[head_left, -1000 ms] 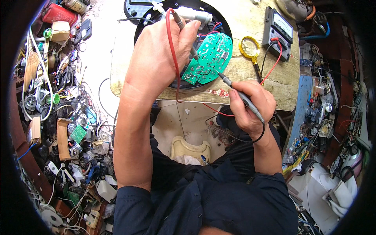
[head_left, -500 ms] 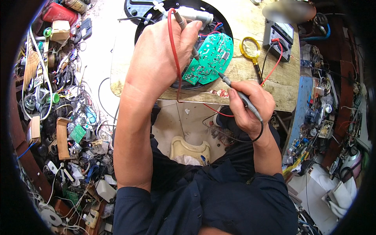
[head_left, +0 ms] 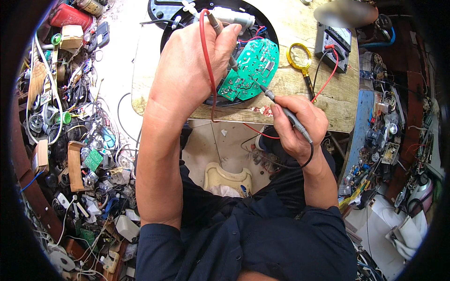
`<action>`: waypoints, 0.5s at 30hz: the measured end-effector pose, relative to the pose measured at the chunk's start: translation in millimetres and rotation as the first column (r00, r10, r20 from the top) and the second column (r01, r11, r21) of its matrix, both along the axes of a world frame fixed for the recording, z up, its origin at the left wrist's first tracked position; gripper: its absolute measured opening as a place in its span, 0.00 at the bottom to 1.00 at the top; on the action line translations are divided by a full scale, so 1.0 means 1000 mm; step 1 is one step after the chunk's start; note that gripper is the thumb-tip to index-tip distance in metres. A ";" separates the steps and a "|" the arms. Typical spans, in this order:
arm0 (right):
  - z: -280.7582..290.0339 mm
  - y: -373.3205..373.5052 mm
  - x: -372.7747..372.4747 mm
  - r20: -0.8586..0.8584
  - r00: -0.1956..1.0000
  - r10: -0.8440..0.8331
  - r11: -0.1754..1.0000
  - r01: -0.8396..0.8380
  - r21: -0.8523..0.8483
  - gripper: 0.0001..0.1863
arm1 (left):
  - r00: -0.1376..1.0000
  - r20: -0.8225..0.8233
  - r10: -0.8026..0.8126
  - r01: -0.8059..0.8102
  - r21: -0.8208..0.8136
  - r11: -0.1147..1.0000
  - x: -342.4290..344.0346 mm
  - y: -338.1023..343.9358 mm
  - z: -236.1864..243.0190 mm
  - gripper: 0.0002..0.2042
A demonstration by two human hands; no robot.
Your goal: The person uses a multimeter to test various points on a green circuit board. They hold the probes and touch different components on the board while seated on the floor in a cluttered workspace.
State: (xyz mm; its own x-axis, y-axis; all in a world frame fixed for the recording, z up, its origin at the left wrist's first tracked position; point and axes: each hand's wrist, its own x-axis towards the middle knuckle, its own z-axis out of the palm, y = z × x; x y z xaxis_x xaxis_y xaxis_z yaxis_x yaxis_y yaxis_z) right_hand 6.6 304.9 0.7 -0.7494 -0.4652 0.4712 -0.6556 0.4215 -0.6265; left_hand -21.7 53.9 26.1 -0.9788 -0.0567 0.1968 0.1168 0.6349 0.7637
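Over the wooden bench (head_left: 300,100), my left hand (head_left: 190,70) fingers pinch the red probe (head_left: 215,23) and my right hand (head_left: 297,124) fingers pinch the black probe (head_left: 281,107), both tips on the green circuit board (head_left: 251,68).

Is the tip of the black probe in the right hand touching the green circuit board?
Touching: the head view shows the black probe tip meeting the green circuit board's lower edge.

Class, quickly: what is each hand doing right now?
Left hand: closed on the red-leaded probe.
Right hand: closed on the black-leaded probe, tip at the green circuit board.
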 end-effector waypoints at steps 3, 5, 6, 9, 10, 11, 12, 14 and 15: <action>-0.001 0.000 0.000 0.002 1.000 0.003 1.000 -0.003 0.001 0.13 | 1.000 0.024 0.000 0.000 0.003 1.000 0.001 0.000 0.003 0.15; -0.002 0.000 0.000 0.010 1.000 0.006 1.000 -0.006 -0.002 0.13 | 0.999 0.035 0.002 -0.002 0.009 1.000 0.001 -0.001 0.001 0.15; -0.001 0.000 0.000 0.016 1.000 0.004 1.000 -0.004 -0.003 0.13 | 0.999 0.041 0.001 -0.002 0.013 1.000 0.001 0.000 0.000 0.15; 0.000 0.000 0.000 0.029 1.000 -0.001 1.000 0.001 -0.012 0.13 | 0.993 0.114 0.028 -0.035 0.058 0.998 0.000 0.003 0.004 0.15; -0.001 -0.001 0.001 0.034 0.999 -0.002 1.000 0.003 -0.019 0.12 | 0.995 0.104 0.011 -0.016 0.049 0.999 0.001 0.001 0.002 0.14; 0.000 0.000 0.000 0.030 1.000 -0.006 1.000 0.007 -0.020 0.12 | 0.996 0.085 -0.011 0.007 0.046 0.999 0.000 -0.002 0.002 0.14; -0.001 0.000 0.000 0.031 1.000 0.002 1.000 -0.001 -0.022 0.12 | 0.997 0.067 -0.033 0.030 0.042 0.999 -0.001 -0.001 0.004 0.13; 0.002 -0.001 0.000 0.060 0.998 0.009 1.000 -0.009 -0.007 0.12 | 0.986 0.166 -0.012 -0.004 0.096 0.995 -0.001 -0.001 0.006 0.13; 0.002 -0.002 -0.001 0.057 0.998 0.013 1.000 -0.013 -0.016 0.12 | 0.996 0.074 -0.047 0.043 0.060 0.997 -0.003 -0.002 0.006 0.13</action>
State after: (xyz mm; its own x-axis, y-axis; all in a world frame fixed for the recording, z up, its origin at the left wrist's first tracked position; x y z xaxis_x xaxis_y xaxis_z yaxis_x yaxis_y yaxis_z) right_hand 6.0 303.0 2.6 -0.7693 -0.4681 0.4349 -0.6238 0.4032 -0.6695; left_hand -24.3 52.1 31.6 -0.9925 -0.0217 0.1202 0.0849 0.5848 0.8067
